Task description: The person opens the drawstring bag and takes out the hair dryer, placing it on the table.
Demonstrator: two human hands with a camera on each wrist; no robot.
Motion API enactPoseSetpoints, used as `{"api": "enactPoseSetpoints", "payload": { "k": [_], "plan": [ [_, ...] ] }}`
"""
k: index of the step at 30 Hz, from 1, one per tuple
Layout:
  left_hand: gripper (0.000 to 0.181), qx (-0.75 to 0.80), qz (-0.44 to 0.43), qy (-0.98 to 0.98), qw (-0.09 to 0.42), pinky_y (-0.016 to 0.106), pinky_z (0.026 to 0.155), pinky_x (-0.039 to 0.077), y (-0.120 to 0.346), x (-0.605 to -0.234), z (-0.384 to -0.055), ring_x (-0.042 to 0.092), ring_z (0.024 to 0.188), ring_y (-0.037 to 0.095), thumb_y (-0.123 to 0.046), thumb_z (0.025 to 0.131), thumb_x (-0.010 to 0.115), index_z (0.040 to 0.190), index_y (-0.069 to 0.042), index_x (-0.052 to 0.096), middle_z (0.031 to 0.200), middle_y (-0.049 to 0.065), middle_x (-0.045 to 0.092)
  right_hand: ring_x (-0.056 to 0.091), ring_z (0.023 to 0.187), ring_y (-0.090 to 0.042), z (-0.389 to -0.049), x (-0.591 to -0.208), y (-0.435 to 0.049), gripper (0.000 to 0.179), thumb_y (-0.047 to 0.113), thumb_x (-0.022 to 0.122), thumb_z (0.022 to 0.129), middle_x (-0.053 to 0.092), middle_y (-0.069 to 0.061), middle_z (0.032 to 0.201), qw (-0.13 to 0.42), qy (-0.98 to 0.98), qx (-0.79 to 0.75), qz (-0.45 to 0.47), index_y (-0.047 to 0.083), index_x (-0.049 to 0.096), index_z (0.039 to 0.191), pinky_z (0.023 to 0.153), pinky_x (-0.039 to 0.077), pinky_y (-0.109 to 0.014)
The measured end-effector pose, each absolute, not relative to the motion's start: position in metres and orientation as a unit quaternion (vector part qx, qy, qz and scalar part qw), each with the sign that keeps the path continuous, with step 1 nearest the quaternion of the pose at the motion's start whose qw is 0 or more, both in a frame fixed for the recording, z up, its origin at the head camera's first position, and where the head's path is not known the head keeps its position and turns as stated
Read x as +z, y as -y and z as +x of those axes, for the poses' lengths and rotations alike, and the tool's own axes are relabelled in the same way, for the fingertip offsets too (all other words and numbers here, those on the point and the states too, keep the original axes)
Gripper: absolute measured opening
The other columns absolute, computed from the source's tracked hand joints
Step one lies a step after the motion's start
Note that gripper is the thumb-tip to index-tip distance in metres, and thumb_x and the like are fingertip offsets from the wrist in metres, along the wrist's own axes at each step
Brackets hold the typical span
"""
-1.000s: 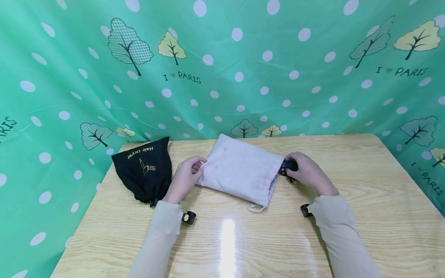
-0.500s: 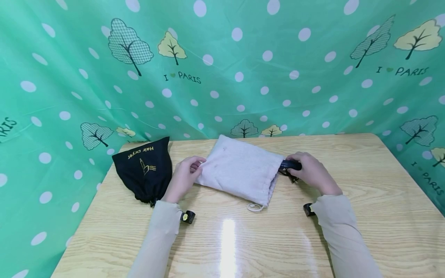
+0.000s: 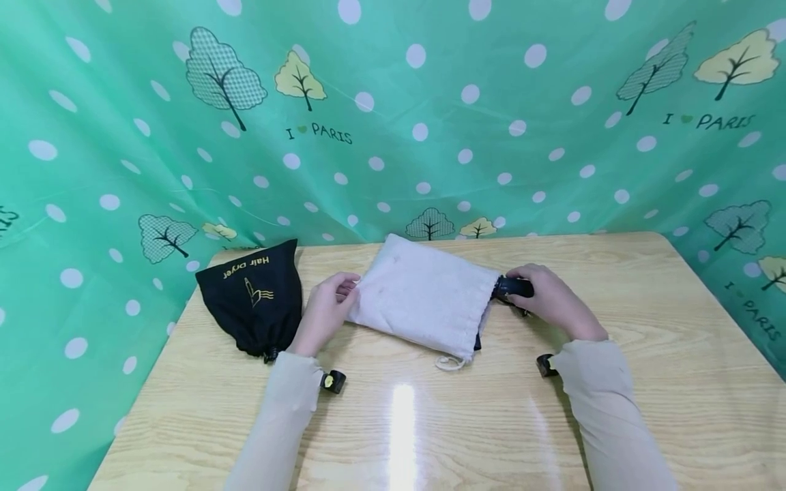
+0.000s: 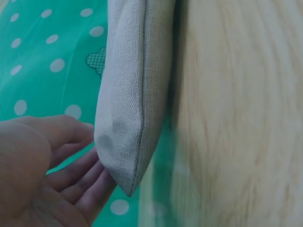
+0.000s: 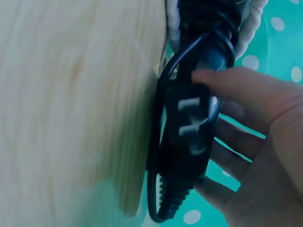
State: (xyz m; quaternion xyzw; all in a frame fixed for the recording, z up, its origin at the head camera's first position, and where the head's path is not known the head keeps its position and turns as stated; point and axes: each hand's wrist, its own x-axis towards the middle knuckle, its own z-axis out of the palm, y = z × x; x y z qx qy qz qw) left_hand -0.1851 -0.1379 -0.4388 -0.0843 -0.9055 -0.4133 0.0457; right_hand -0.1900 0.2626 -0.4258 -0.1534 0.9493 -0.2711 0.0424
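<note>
A pale grey drawstring bag lies on the table, its gathered mouth facing right. At its closed end, my left hand holds the bag's edge between thumb and fingers. A black handle of a corded appliance sticks out of the mouth, and my right hand grips it. In the right wrist view the black cord is wound round it, and a two-pin plug lies along it, with the thumb just above the plug. The bag hides the rest of the appliance. A dark bit shows at the mouth's lower corner.
A black pouch printed "Hair Dryer" lies left of my left hand, its drawn neck toward me. A white drawstring loop lies below the bag's mouth. The wooden table meets a green dotted cloth at the back.
My right hand has moved a little to the right, and more of the black handle shows outside the bag. A dark bit has appeared at the mouth's lower corner. My left hand has stayed at the bag's closed end.
</note>
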Motion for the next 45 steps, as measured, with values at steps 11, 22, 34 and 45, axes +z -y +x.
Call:
{"api": "enactPoseSetpoints", "payload": {
  "k": [11,22,34,45],
  "plan": [
    [0.02,-0.418,-0.082,0.904,0.047,0.036,0.084,0.056,0.136,-0.441,-0.19,0.066,0.093,0.023,-0.007,0.096,0.062,0.114,-0.003,0.069,0.102,0.012,0.07,0.047,0.127,-0.049,-0.19,-0.428,-0.253,0.045,0.001,0.069,0.09,0.055,-0.03,0.133,0.034,-0.956,-0.248,-0.153,-0.006,0.055,0.132,0.107,0.037,-0.062],
    [0.017,-0.417,-0.084,0.904,0.051,0.035,0.081,0.056,0.139,-0.441,-0.19,0.066,0.089,0.022,-0.005,0.095,0.063,0.111,-0.003,0.07,0.098,0.011,0.07,0.048,0.126,-0.049,-0.187,-0.43,-0.256,0.032,0.005,0.064,0.095,0.056,-0.029,0.13,0.032,-0.964,-0.236,-0.12,-0.005,0.059,0.125,0.105,0.038,-0.064],
    [0.016,-0.414,-0.081,0.905,0.051,0.036,0.082,0.056,0.142,-0.436,-0.185,0.066,0.09,0.022,-0.005,0.095,0.064,0.109,-0.003,0.07,0.098,0.011,0.07,0.05,0.123,-0.05,-0.184,-0.428,-0.266,0.032,0.002,0.064,0.094,0.056,-0.031,0.129,0.028,-0.964,-0.237,-0.115,-0.005,0.059,0.125,0.102,0.04,-0.065],
    [0.019,-0.403,-0.078,0.911,0.026,0.036,0.083,0.056,0.139,-0.437,-0.186,0.066,0.09,0.021,-0.012,0.097,0.061,0.113,-0.005,0.069,0.099,0.01,0.069,0.046,0.125,-0.051,-0.188,-0.425,-0.264,0.045,0.003,0.069,0.089,0.052,-0.034,0.132,0.051,-0.956,-0.256,-0.131,-0.011,0.053,0.129,0.105,0.038,-0.064]
  ]
}}
